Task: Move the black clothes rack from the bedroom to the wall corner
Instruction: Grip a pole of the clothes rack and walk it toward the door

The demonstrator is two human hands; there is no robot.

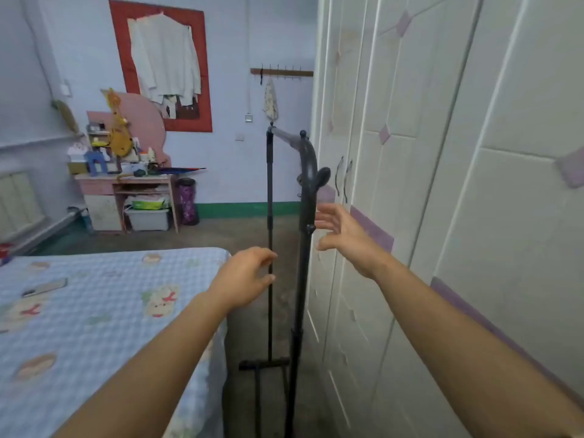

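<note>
The black clothes rack (295, 235) is standing in the narrow aisle between the bed (94, 311) and the white wardrobe (442, 184), so the move is not yet begun. The left hand (245, 278) is reaching with fingers spread, at its thin pole; the right hand (344, 238) is spreading wide beside the thick pole. One rack, two uprights, two hands.

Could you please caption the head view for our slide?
Both open hands, left hand and right hand, reach for the black clothes rack between bed and wardrobe.

The black clothes rack (269, 216) stands upright on 2 thin poles, its top rail bare.
</note>
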